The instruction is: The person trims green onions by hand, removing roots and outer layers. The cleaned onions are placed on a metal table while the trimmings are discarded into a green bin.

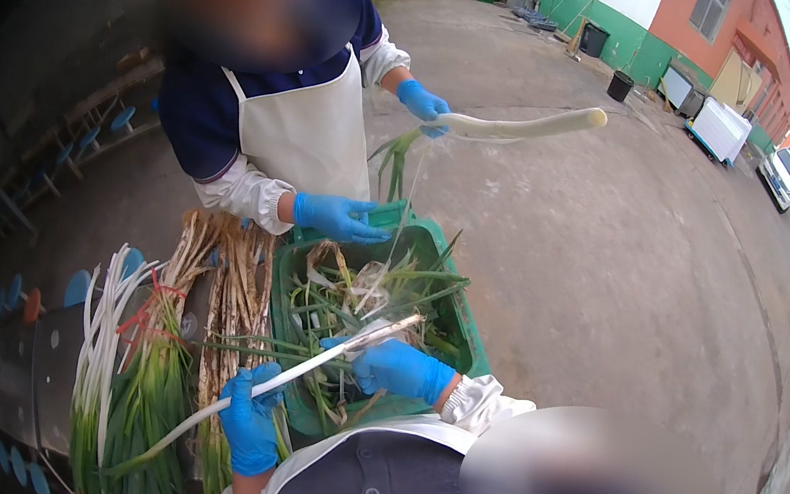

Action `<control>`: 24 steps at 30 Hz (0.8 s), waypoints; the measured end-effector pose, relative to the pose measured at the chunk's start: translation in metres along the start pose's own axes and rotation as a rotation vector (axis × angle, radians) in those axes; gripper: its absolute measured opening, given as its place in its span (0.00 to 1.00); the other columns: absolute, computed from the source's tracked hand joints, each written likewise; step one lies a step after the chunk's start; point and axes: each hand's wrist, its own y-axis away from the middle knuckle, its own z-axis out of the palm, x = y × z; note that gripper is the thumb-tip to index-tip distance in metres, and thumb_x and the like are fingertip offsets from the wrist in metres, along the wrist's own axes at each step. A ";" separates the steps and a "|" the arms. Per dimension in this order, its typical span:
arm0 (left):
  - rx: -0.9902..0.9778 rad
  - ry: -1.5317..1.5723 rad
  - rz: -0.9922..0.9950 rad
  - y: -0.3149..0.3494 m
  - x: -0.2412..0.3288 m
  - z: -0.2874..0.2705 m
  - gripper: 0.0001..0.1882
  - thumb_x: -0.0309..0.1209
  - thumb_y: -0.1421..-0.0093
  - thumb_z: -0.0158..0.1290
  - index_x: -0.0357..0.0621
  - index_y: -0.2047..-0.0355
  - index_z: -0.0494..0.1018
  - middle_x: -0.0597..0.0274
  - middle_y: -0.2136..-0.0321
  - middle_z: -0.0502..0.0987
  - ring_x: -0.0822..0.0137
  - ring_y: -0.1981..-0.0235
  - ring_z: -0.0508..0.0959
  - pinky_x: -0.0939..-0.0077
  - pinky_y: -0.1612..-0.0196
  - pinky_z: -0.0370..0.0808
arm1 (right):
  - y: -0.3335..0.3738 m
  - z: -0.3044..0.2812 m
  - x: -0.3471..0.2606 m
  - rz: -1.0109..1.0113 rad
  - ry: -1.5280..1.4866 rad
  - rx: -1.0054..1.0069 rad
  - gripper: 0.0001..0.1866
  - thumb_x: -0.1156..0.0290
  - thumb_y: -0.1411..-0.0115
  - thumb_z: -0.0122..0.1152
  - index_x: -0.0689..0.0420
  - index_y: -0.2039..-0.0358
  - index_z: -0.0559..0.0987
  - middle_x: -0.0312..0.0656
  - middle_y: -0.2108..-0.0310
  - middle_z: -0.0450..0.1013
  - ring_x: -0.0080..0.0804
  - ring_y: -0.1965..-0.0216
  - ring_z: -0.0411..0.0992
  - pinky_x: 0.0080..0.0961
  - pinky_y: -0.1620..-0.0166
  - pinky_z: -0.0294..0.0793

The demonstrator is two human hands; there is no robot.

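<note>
In blue gloves, my left hand (251,426) is closed round the pale stalk of a long green onion (302,367), which slants from its green leaves at lower left up to the root end. My right hand (403,370) is closed at the stalk near that root end, where loose brownish skin shows; part of its grip is hidden. Beneath lies a green crate (474,344) with onion leaves and peelings (338,290) in it. Across from me, a co-worker's gloved hand (423,102) holds up another thick green onion (533,125), and their other hand (340,218) is over the crate rim.
Left of the crate lie white peeled onions (109,308), a bundle tied with red string (175,302) and more brown-skinned onions (244,276). Blue round stools (78,288) stand beyond. Farther off are a black bin (621,86), a white car (782,178) and a concrete floor (634,271).
</note>
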 end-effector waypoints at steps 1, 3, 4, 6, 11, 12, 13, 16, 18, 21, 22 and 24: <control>-0.009 0.006 -0.007 0.001 0.000 -0.001 0.16 0.39 0.35 0.46 0.37 0.62 0.75 0.51 0.65 0.79 0.65 0.69 0.79 0.74 0.68 0.76 | -0.002 -0.005 0.006 -0.005 -0.059 -0.025 0.11 0.69 0.38 0.54 0.63 0.62 0.79 0.37 0.75 0.72 0.23 0.77 0.66 0.22 0.73 0.67; -0.054 0.001 -0.032 -0.003 -0.007 -0.007 0.17 0.39 0.35 0.47 0.36 0.62 0.75 0.51 0.65 0.79 0.65 0.70 0.79 0.74 0.68 0.76 | -0.009 -0.011 0.023 0.006 -0.207 -0.060 0.11 0.70 0.37 0.52 0.63 0.63 0.79 0.38 0.74 0.73 0.22 0.78 0.65 0.21 0.74 0.66; -0.073 -0.001 -0.040 -0.004 -0.009 -0.011 0.17 0.39 0.35 0.47 0.36 0.62 0.75 0.51 0.64 0.79 0.65 0.70 0.79 0.74 0.68 0.76 | -0.013 -0.013 0.032 0.020 -0.293 -0.068 0.11 0.70 0.37 0.51 0.63 0.63 0.79 0.37 0.73 0.73 0.20 0.78 0.64 0.21 0.74 0.65; -0.070 0.012 -0.031 0.000 -0.007 -0.008 0.17 0.40 0.36 0.48 0.36 0.62 0.75 0.51 0.64 0.79 0.65 0.71 0.79 0.74 0.68 0.76 | -0.014 0.000 0.018 0.118 -0.104 0.022 0.13 0.67 0.36 0.50 0.62 0.60 0.77 0.36 0.75 0.73 0.18 0.81 0.59 0.18 0.76 0.62; -0.116 -0.026 0.032 -0.004 -0.001 -0.010 0.20 0.43 0.36 0.47 0.35 0.63 0.77 0.51 0.66 0.80 0.64 0.70 0.80 0.76 0.70 0.76 | -0.014 0.004 0.018 0.100 -0.158 0.124 0.12 0.67 0.35 0.50 0.63 0.62 0.77 0.39 0.71 0.77 0.16 0.82 0.60 0.15 0.76 0.62; -0.088 -0.044 0.037 -0.005 0.004 -0.009 0.22 0.44 0.35 0.46 0.35 0.63 0.77 0.51 0.67 0.80 0.64 0.70 0.80 0.77 0.71 0.76 | -0.018 -0.008 0.028 0.057 -0.218 0.071 0.11 0.68 0.37 0.51 0.62 0.63 0.77 0.38 0.73 0.76 0.18 0.80 0.63 0.16 0.76 0.63; -0.058 -0.030 0.051 -0.008 0.004 -0.012 0.22 0.44 0.35 0.46 0.35 0.63 0.77 0.51 0.67 0.80 0.64 0.70 0.80 0.77 0.71 0.76 | -0.021 -0.018 0.035 0.043 -0.363 0.085 0.10 0.68 0.37 0.51 0.62 0.64 0.77 0.38 0.74 0.76 0.18 0.80 0.63 0.17 0.76 0.63; 0.030 0.015 0.096 -0.021 0.011 -0.026 0.23 0.45 0.35 0.45 0.35 0.65 0.77 0.50 0.68 0.80 0.64 0.71 0.80 0.77 0.72 0.75 | -0.031 -0.050 0.042 -0.008 -0.682 0.033 0.08 0.68 0.39 0.51 0.57 0.72 0.76 0.35 0.81 0.71 0.22 0.82 0.61 0.19 0.75 0.63; 0.081 0.061 0.163 -0.031 0.017 -0.044 0.23 0.46 0.35 0.45 0.36 0.65 0.77 0.53 0.69 0.80 0.66 0.74 0.79 0.77 0.74 0.73 | -0.038 -0.081 0.051 -0.002 -0.759 0.156 0.08 0.68 0.40 0.50 0.55 0.74 0.74 0.34 0.82 0.69 0.23 0.83 0.60 0.20 0.75 0.62; 0.177 0.086 0.196 -0.042 0.031 -0.074 0.24 0.47 0.35 0.44 0.37 0.67 0.77 0.52 0.70 0.80 0.66 0.75 0.79 0.77 0.76 0.72 | -0.039 -0.109 0.053 -0.006 -0.740 0.350 0.09 0.68 0.41 0.50 0.53 0.78 0.72 0.31 0.84 0.67 0.23 0.84 0.58 0.21 0.75 0.62; 0.222 0.100 0.252 -0.044 0.036 -0.080 0.24 0.47 0.35 0.44 0.37 0.67 0.77 0.54 0.70 0.80 0.67 0.76 0.78 0.77 0.77 0.71 | -0.040 -0.124 0.056 -0.029 -0.725 0.372 0.09 0.68 0.41 0.49 0.53 0.76 0.73 0.31 0.83 0.68 0.22 0.83 0.59 0.20 0.75 0.62; 0.282 0.248 0.270 -0.055 0.044 -0.107 0.23 0.47 0.35 0.44 0.38 0.66 0.77 0.53 0.70 0.80 0.67 0.75 0.79 0.76 0.76 0.74 | -0.040 -0.155 0.062 -0.057 -0.650 0.445 0.09 0.67 0.40 0.48 0.55 0.71 0.75 0.32 0.80 0.69 0.22 0.83 0.60 0.19 0.74 0.64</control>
